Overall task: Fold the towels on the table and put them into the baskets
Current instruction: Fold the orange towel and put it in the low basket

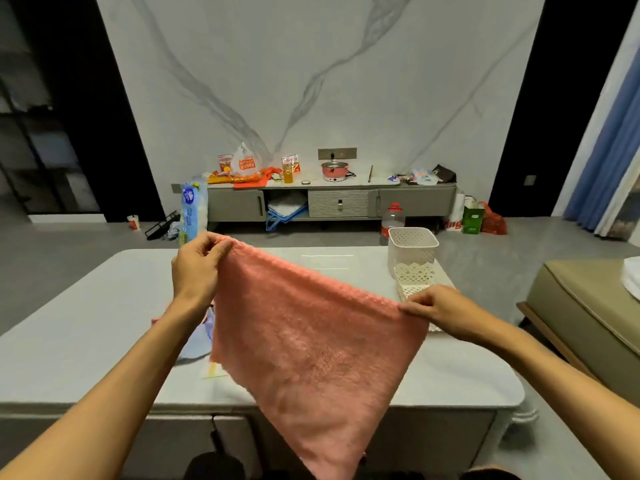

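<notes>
A fluffy pink towel (311, 348) hangs spread out above the table (86, 323), its lower corner dangling past the table's near edge. My left hand (197, 268) pinches its upper left corner, raised higher. My right hand (446, 313) pinches the right corner, lower. A light blue towel (197, 341) and a white one (225, 382) lie on the table, mostly hidden behind the pink towel. A tall cream perforated basket (412, 251) stands at the table's far right, with a lower cream lattice basket (415, 282) in front of it, just beyond my right hand.
A blue tissue pack (192, 213) stands at the table's far edge. A plastic bottle (391, 223) sits on the floor behind the baskets. A cluttered grey cabinet (329, 202) lines the marble wall. A beige sofa (588, 306) is at the right.
</notes>
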Available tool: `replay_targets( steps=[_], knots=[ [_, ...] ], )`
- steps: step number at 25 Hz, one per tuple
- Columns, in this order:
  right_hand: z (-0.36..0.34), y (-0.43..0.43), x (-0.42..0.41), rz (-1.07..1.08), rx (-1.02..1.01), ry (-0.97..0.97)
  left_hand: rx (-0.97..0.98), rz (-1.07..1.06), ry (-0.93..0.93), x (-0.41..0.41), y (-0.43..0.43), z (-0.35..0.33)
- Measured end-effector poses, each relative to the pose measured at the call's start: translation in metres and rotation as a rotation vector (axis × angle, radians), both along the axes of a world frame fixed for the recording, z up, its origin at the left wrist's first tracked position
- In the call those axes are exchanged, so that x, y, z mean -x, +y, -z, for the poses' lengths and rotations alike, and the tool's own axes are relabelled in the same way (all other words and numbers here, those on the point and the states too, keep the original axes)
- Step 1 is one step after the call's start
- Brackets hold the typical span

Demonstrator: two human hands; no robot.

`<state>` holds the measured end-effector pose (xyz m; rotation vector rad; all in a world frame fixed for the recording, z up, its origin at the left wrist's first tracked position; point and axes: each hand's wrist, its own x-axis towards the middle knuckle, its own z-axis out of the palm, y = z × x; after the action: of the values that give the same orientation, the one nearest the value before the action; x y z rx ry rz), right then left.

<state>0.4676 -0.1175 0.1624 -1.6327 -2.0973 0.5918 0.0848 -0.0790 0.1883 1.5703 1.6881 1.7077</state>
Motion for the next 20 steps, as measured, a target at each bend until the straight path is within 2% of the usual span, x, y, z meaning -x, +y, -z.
replay_targets(
  steps=[3, 5, 9, 13, 17, 20],
  knots=[
    [-0.007, 0.002, 0.0, 0.132, -0.248, -0.151, -0.025, -0.025, 0.04, -0.002, -0.006, 0.002],
    [-0.014, 0.003, 0.0, 0.217, -0.284, -0.21, -0.043, -0.022, 0.034, -0.005, -0.008, 0.0],
    [-0.023, 0.01, 0.001, 0.416, -0.189, -0.257, -0.062, -0.005, 0.064, -0.01, -0.01, -0.003],
    [-0.025, 0.016, 0.002, 0.573, -0.141, -0.165, -0.08, 0.013, 0.113, -0.012, -0.01, -0.009],
    [-0.022, 0.026, -0.003, 0.599, 0.009, -0.105, -0.097, 0.022, 0.167, -0.018, -0.01, -0.014],
    [-0.024, 0.029, -0.008, 0.51, 0.126, -0.063, -0.109, 0.009, 0.194, -0.019, -0.006, -0.018]
  ],
)
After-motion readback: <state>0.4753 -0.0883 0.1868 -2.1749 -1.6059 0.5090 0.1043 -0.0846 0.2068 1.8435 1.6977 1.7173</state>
